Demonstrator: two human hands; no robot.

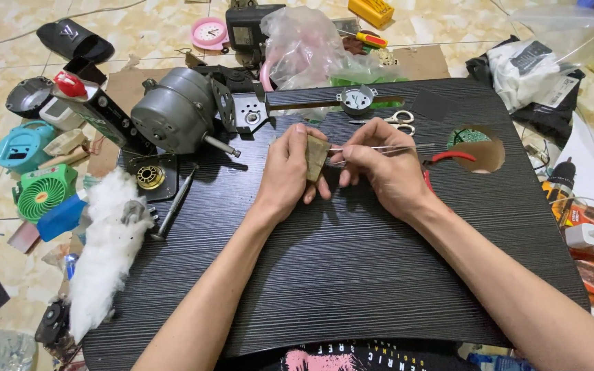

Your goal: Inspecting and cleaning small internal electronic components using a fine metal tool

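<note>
My left hand (285,172) grips a small tan wooden-looking block (316,156) upright above the black lap table (352,275). My right hand (379,165) pinches a thin metal rod or tweezers (362,148) whose tip touches the block's right side. Both hands hover over the middle of the table, close together.
A grey electric motor (177,110) with a shaft lies at the table's back left, beside a black bracket bar (311,98). Small scissors (397,121) and red-handled pliers (448,158) lie behind my right hand. A screwdriver (173,206) and white stuffing (108,247) sit left. Clutter covers the floor around.
</note>
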